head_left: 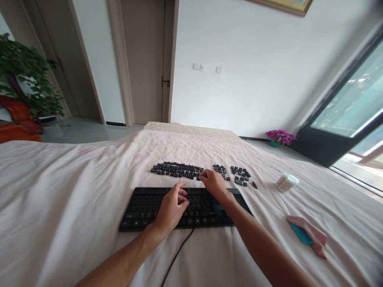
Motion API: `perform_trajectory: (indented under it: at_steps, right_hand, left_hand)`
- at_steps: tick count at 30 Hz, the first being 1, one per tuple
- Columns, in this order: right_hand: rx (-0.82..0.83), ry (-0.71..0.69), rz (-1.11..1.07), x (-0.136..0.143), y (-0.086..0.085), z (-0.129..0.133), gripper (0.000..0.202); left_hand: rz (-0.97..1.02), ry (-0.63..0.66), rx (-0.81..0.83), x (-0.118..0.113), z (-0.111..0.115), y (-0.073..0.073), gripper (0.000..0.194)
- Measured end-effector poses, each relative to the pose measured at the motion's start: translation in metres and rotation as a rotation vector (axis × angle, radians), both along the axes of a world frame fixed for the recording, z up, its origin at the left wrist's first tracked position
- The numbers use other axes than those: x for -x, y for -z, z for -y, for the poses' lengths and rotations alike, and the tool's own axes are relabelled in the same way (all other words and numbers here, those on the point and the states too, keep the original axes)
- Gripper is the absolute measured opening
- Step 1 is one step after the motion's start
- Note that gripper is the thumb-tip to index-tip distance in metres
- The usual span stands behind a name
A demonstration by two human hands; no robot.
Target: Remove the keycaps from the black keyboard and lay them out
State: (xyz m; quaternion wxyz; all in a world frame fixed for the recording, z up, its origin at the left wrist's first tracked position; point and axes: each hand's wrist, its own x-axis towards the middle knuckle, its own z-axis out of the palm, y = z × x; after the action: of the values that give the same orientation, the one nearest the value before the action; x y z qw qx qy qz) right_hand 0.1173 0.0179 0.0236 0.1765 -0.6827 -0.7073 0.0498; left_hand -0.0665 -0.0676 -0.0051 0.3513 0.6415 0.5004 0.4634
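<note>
A black keyboard [128, 215] lies across the bedsheet in front of me, several of its keys in place and bare sockets in other spots. My left hand [172, 205] hovers over its middle, fingers loosely curled and apart, with nothing visible in them. Beyond the keyboard's back edge, my right hand [213, 182] reaches to the loose black keycaps [176, 170]. Its thumb and forefinger are pinched together at a small keycap [198, 179] at the right end of the largest group. Other keycaps [239, 172] lie in smaller groups behind and right of this hand.
A white cylindrical container [287, 182] stands to the right on the pale flowered sheet [89, 191]. Nearer lies a pink and blue cloth [309, 235]. The keyboard's black cable [178, 255] runs toward me. Doors, a potted plant and pink flowers stand beyond.
</note>
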Motion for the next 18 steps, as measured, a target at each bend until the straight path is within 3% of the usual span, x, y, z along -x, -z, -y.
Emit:
perform_trajectory:
  at_steps: [10, 18]
  right_hand:
    - [0.021, -0.014, 0.045, 0.009, 0.015, -0.017, 0.022]
    - [-0.046, -0.08, -0.075, 0.006, 0.004, -0.005, 0.026]
  left_hand:
    - [-0.04, -0.003, -0.034, 0.001, 0.001, -0.001, 0.045]
    - [-0.052, -0.001, -0.037, 0.001, 0.0, -0.001, 0.045]
